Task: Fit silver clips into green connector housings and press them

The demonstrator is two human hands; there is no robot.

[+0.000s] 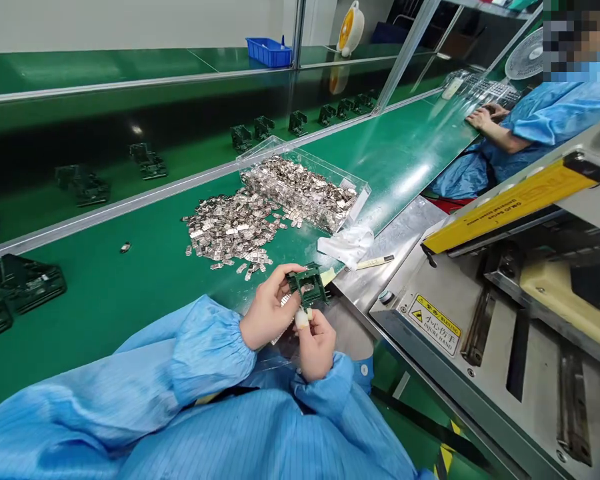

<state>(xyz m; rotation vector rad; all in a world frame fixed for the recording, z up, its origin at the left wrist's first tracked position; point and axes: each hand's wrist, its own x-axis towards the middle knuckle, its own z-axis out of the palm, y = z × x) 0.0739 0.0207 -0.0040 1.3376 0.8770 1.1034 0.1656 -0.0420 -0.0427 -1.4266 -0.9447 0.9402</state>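
Note:
My left hand [269,308] is closed around the side of a dark green plastic frame part [310,283], raised over the table's near edge. The part has an open middle and thin prongs at its side. Just below it, my right hand [316,345] is pinched, with white covers on its fingertips touching or nearly touching the part's lower edge. Whatever lies between those fingertips is too small or hidden to make out. Beyond my hands lies a heap of small silvery metal pieces [230,227], beside a clear plastic bin [363,200] holding more of them.
Dark green parts [30,283] sit at the left. A white cloth [347,245] and a pen-like tool [375,262] lie right of the heap. A machine with a yellow bar [520,200] stands close on my right. A co-worker in blue [565,113] sits farther right.

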